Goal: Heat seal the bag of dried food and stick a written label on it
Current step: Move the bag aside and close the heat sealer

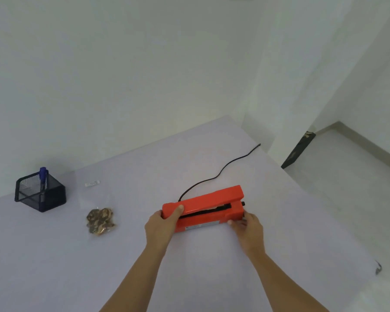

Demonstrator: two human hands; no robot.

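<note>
An orange heat sealer (208, 202) lies on the pale table (212, 266), its arm slightly raised over a black sealing strip. My left hand (161, 225) grips its left end, thumb on top. My right hand (248, 226) holds its right end near a black knob. A clear bag of brown dried food (100, 220) lies flat to the left of the sealer, apart from both hands. A small white label (92, 183) rests further back. A blue pen (42, 177) stands in a black mesh holder (40, 192) at the far left.
The sealer's black power cord (223, 170) runs back and right across the table toward the far edge. The table's right edge drops to a light floor. White walls stand behind. A small dark mark (378, 267) shows near the right edge.
</note>
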